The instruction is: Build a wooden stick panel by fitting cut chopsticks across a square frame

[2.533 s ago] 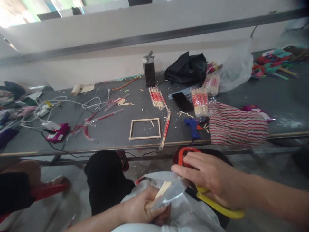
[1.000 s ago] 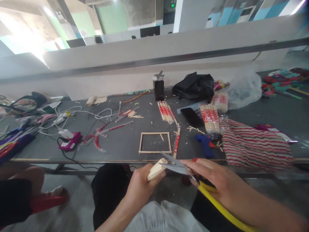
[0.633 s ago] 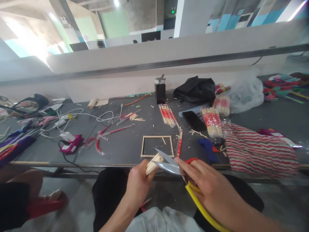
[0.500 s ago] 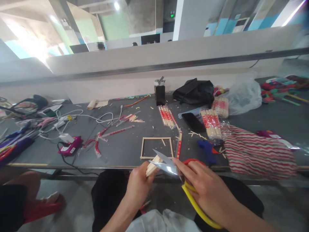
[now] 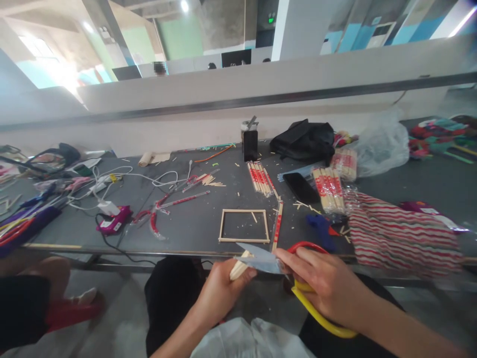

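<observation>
The bundle of thin wooden sticks (image 5: 238, 270) sits in front of the table's near edge, above the person's lap, its far end sticking out of the left hand (image 5: 219, 289). That hand is closed around the bundle, fingers curled and thumb along the right side. The scissors (image 5: 266, 261) come in from the right with their blades parted, one blade crossing over the far end of the sticks; whether any stick lies fully between the blades cannot be made out. The right hand (image 5: 316, 276) is wrapped round the red and yellow handles, partly closed.

Cutting here would probably go best with the stick ends level, the left fingertips kept well back from the blades, and few sticks taken per bite, set deep near the pivot where the leverage is greatest. A firm grip should stop them twisting.

Just beyond, on the table (image 5: 190, 219), lies a rectangular stick frame (image 5: 244, 211), which could be kept clear of falling offcuts. To its right are a wrapped pair of chopsticks (image 5: 278, 226) and, farther right, a blue glue gun (image 5: 321, 231).
</observation>
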Available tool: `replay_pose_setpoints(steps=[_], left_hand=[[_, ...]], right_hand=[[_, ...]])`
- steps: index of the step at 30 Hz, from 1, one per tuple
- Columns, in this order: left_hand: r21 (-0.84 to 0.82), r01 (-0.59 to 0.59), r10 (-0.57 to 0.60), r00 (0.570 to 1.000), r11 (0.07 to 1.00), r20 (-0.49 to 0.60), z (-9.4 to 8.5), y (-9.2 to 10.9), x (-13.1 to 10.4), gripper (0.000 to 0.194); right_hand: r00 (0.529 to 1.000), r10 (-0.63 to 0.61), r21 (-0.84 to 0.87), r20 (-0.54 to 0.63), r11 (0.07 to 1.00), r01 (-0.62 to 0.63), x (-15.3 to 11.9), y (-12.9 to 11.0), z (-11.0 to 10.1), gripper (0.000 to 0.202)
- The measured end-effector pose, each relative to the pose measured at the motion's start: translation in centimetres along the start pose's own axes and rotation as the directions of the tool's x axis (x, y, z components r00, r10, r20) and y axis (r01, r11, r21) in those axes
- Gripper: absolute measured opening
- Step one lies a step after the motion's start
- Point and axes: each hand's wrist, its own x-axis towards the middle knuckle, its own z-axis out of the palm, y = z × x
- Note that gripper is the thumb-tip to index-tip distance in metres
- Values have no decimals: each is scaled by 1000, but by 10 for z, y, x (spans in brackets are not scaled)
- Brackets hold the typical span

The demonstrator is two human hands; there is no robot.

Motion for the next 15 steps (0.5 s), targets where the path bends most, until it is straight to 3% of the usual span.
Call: replay_pose_setpoints(steps=[3,6,8,10,13,15], left_hand=[[-92,50,-41,994,994,102,0,4,-5,45],[-239,127,-79,976,963,203,2,5,-8,51],[-363,195,-112,965,911,238,10,3,-9,53],[-471,286,-149,940,834,307,24,0,-13,54],[-542,442,-171,862,715,477,47,-2,-23,54],[-551,474,-159,837,687,523,52,-1,-26,54]], right_hand=[[997,5,131,82,991,-16,2,0,-18,53],[989,113,319,95,938,-138,3,0,-24,41],[967,242,496,81,832,-250,2,-3,-14,35],[935,343,684,85,662,-306,2,-9,3,43],[930,364,876,42,434,-210,6,-24,28,70],[943,333,907,-6,399,-135,11,-32,36,73]])
